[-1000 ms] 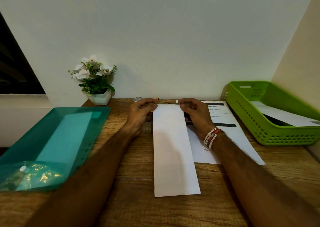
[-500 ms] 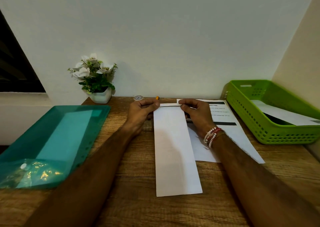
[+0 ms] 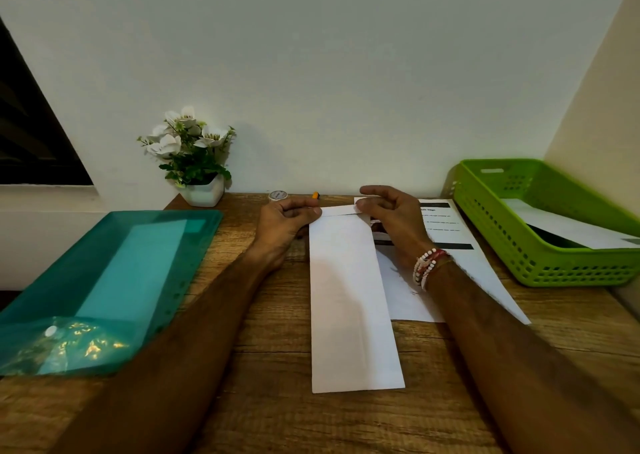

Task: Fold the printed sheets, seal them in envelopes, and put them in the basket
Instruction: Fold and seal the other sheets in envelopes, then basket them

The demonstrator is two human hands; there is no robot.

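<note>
A long white envelope (image 3: 349, 298) lay flat on the wooden tabletop (image 3: 270, 315), running lengthwise away from the person, with its narrow flap (image 3: 337, 210) folded down at the far end. Both hands were at that end, 1 on each corner and apart from each other. The left hand (image 3: 284, 225) gripped the left corner, thumb on top of the flap and fingers curled beside the edge. The right hand (image 3: 391, 218) pinched the right end of the flap with its thumb, the other fingers arched and curled above it; beaded bracelets (image 3: 427, 266) ringed that wrist.

The envelope overlapped the left side of the printed sheets (image 3: 446, 242), which lay under the right hand and forearm. To the right of them stood the green basket (image 3: 491, 218) against the side wall, holding a second envelope (image 3: 568, 225).

On the left lay a teal plastic folder (image 3: 104, 280). At the back edge, near the wall, stood a small white pot of flowers (image 3: 202, 190), a tape roll (image 3: 277, 195) and a small orange object (image 3: 315, 195), too small to identify.
</note>
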